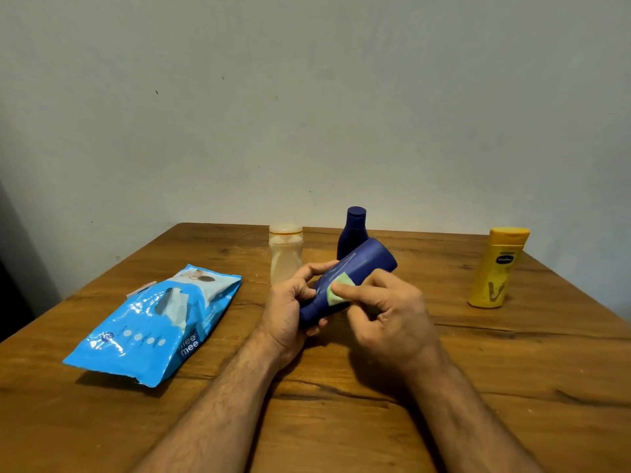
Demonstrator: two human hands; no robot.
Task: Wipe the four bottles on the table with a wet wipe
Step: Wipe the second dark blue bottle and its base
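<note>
Closest in, both hands are up over the bench [341, 421] working on a dark blue bottle [355, 278] that's held tilted, base end pointing away. The left hand [290, 312] has its fingers curled round the lower end of it, thumb on top. The right hand [386, 312] is pinching a small pale green wipe [336, 292] flat against the bottle's side with its fingers.

To do this bit well I'd say: keep the left grip firm near the end so the bottle doesn't spin loose, and roll it a little at a time while the right hand drags the wipe along the length. That wipe looks folded pretty small, so it'll only cover a narrow strip per pass. Opening it out would probably go faster. Don't forget the base and the shoulder.

Off to the left the blue wipes pack [153, 322] lies on the bench with its flap open.

Further back stand a clear bottle [286, 254], another blue bottle [353, 230] partly behind the held one, and a yellow bottle [495, 268] well off to the right.

Hard to tell: the held bottle's cap end is buried in the left palm, most of the wipe is under the fingers, and I can't see which bottles are already clean.
</note>
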